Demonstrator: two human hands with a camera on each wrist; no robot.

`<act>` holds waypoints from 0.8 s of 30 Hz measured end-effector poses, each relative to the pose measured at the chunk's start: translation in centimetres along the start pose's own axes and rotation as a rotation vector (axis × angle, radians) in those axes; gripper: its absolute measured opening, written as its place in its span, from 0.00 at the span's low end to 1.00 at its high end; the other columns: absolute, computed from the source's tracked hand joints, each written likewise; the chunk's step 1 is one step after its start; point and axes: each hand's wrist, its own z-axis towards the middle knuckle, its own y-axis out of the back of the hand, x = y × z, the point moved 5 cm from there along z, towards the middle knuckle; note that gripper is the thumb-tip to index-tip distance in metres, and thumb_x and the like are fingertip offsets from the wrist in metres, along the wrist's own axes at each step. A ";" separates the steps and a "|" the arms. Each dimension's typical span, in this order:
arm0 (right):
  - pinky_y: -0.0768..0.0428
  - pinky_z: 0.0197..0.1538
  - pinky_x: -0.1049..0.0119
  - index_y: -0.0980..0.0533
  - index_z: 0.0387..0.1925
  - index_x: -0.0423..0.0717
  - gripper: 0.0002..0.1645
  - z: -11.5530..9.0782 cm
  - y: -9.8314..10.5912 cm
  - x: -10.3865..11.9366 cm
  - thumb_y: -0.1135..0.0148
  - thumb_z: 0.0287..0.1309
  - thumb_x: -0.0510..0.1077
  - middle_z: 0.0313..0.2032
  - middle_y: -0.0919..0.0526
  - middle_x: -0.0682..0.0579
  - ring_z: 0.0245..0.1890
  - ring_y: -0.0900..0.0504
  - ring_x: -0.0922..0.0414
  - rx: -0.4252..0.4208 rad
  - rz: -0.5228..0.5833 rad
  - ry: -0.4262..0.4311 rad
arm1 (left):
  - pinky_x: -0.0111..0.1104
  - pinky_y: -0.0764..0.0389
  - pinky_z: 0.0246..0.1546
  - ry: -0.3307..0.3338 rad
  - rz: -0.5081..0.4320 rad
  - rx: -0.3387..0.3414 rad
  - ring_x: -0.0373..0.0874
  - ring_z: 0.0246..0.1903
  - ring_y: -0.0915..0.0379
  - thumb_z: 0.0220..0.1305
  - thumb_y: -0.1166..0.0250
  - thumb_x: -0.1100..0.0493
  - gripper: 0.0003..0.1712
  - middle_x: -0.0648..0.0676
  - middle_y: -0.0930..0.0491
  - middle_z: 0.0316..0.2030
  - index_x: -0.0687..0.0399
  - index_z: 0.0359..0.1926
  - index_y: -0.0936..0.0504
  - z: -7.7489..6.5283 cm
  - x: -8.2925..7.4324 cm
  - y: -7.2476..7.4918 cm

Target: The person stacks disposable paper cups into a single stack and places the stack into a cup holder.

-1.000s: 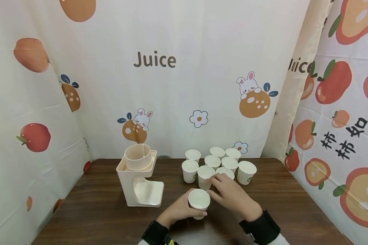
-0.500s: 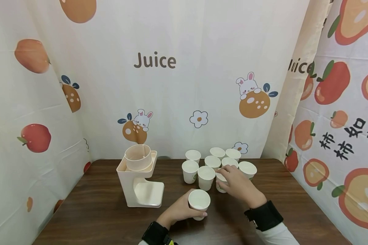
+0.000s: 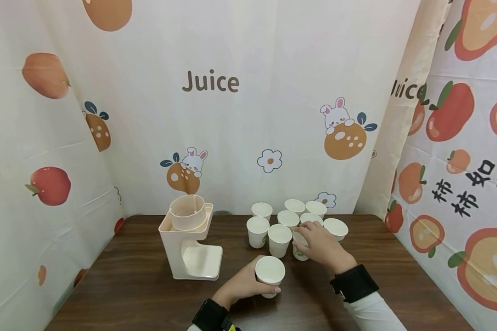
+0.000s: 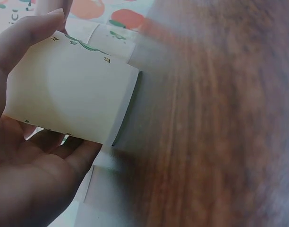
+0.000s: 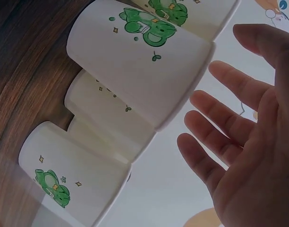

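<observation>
My left hand [image 3: 242, 281] grips a white paper cup [image 3: 270, 270], thumb in front and fingers behind it. In the left wrist view this cup [image 4: 69, 90] shows plain white wall with small printed stars; its base edge faces the table. My right hand [image 3: 324, 244] is over another white paper cup [image 3: 300, 252] in the front row, its fingertips by the rim. In the right wrist view the fingers [image 5: 220, 125] are spread and loosely bent beside the rims of cups with green animal prints [image 5: 149, 61]; whether they touch cannot be told.
Several more white paper cups [image 3: 257, 232] stand close together at the back middle of the brown table [image 3: 120, 276]. A cream juicer [image 3: 170, 253] with a round feed tube stands to the left. Fruit-printed curtains [image 3: 269, 115] enclose the back and sides.
My right hand has moved right, from the front middle cup to the one beside it, where it stays. The left hand keeps its cup in the same place.
</observation>
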 end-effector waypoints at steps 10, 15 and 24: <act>0.23 0.45 0.49 0.22 0.50 0.49 0.21 0.0 -0.5 -0.3 0.37 0.55 0.51 0.44 0.21 0.46 0.45 0.27 0.48 0.008 0.005 0.001 | 0.43 0.29 0.51 0.007 0.009 0.004 0.42 0.47 0.29 0.46 0.26 0.59 0.39 0.50 0.25 0.49 0.50 0.59 0.36 0.0 -0.1 0.1; 0.24 0.45 0.49 0.22 0.50 0.50 0.21 0.0 -0.6 -0.3 0.37 0.55 0.52 0.44 0.21 0.46 0.45 0.27 0.48 0.009 0.015 0.002 | 0.42 0.29 0.50 -0.003 0.020 -0.006 0.42 0.47 0.28 0.46 0.26 0.59 0.39 0.50 0.25 0.48 0.51 0.59 0.35 0.0 0.1 0.2; 0.23 0.43 0.50 0.24 0.53 0.51 0.25 0.1 -0.8 -0.5 0.36 0.55 0.54 0.45 0.22 0.46 0.44 0.28 0.49 0.025 0.021 0.005 | 0.43 0.29 0.51 0.005 0.009 0.006 0.42 0.47 0.29 0.46 0.26 0.59 0.39 0.50 0.25 0.49 0.50 0.59 0.35 0.0 0.1 0.2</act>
